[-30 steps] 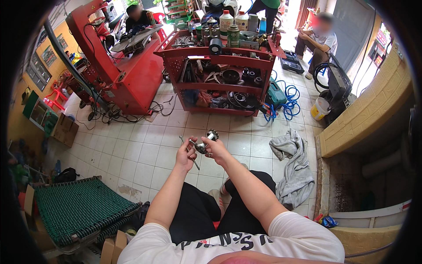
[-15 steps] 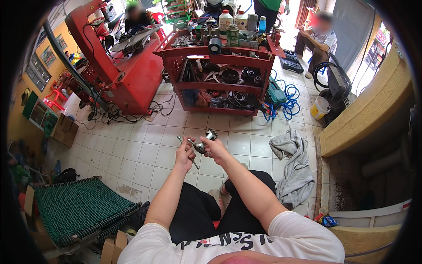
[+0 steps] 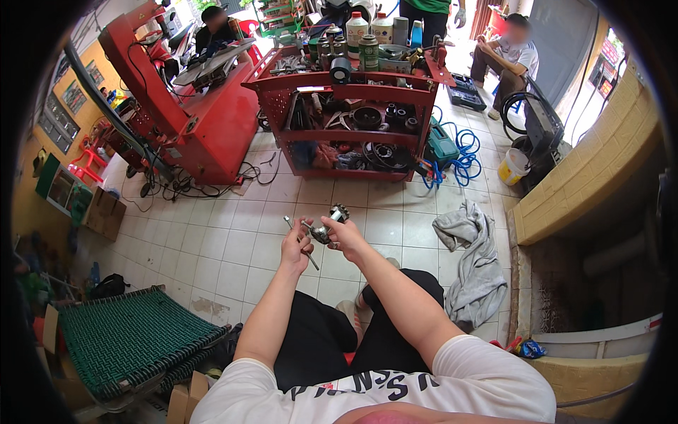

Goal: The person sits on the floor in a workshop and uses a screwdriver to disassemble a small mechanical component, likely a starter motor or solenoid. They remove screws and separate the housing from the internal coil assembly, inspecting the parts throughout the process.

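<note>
My left hand is closed around a long, thin metal tool like a rod or slim wrench, held at a slant, its fingertips beside a short shaft on the metal part. My right hand grips that part, a silvery piece with a toothed gear at its upper end and a darker, rounded lower body. Both hands are out over the white tiled floor, in front of my knees.
A red tool cart holds bottles, cans and parts. A red machine stands left, a green woven folding seat lower left. Grey cloth, blue hose and a bucket lie right. Two people sit farther back.
My hands and the held items have shifted very slightly upward in the picture, along with much of the background. The grip on both items looks the same.
</note>
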A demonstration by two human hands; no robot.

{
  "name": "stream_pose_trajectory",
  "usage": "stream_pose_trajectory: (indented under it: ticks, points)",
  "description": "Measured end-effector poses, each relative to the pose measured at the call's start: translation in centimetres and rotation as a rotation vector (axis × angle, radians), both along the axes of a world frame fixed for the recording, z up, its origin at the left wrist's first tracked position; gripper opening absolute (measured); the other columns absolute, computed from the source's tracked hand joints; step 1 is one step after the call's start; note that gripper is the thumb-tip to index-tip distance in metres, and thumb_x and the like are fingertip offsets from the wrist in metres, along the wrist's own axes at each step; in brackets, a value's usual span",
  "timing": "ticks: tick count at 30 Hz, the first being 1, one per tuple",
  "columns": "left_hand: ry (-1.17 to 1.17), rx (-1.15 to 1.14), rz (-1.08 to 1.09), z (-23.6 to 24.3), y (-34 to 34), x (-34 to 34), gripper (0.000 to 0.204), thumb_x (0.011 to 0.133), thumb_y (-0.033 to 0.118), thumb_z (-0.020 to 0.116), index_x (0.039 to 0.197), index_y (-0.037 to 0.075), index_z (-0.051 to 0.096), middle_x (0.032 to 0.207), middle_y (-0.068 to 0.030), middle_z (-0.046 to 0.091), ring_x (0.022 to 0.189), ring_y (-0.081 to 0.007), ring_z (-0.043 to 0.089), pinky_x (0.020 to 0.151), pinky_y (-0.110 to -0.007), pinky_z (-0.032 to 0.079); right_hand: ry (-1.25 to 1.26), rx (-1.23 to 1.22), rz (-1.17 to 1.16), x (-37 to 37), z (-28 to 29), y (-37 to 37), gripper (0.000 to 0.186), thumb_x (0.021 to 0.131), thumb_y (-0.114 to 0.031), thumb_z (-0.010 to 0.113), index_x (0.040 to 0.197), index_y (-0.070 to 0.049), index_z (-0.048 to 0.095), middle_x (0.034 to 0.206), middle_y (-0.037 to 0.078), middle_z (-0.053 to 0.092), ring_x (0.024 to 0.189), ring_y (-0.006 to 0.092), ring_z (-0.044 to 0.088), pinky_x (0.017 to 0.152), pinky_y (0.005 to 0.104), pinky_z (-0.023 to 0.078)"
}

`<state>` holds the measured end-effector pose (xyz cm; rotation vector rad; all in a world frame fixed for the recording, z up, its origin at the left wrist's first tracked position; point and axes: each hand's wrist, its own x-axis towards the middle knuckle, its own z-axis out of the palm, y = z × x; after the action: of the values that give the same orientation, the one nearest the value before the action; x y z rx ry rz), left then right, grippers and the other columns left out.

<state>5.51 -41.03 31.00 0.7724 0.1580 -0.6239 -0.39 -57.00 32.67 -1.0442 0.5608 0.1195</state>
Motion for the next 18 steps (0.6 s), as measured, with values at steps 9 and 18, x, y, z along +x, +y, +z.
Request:
stream_pose_trajectory:
  ticks: [9,18]
  points:
    - [-0.132,0.195,0.061,-1.7,0.2,0.2,0.029,0.09,0.028,0.075,0.112,0.012,0.064,0.093,0.004,0.065,0.047,-0.0009,0.035,0.044,-0.02,0.029,-0.016,-0.086,0.029,-0.1,0.0,0.5,0.038,0.084,-0.039,0.077,0.1,-0.01,0.057,0.086,0.003,0.062,0.074,0.0123,0.058,0.065,0.0328,0.048]
    - [-0.168,0.253,0.105,-2.9,0.5,0.7,0.04,0.082,0.035,0.082,0.094,0.011,0.052,0.068,0.0055,0.049,0.046,-0.0053,0.034,0.044,-0.023,0.03,-0.105,-0.094,0.054,0.0,0.1,0.6,0.042,0.082,-0.039,0.079,0.101,-0.009,0.055,0.081,0.0,0.057,0.068,0.01,0.055,0.056,0.0272,0.047]
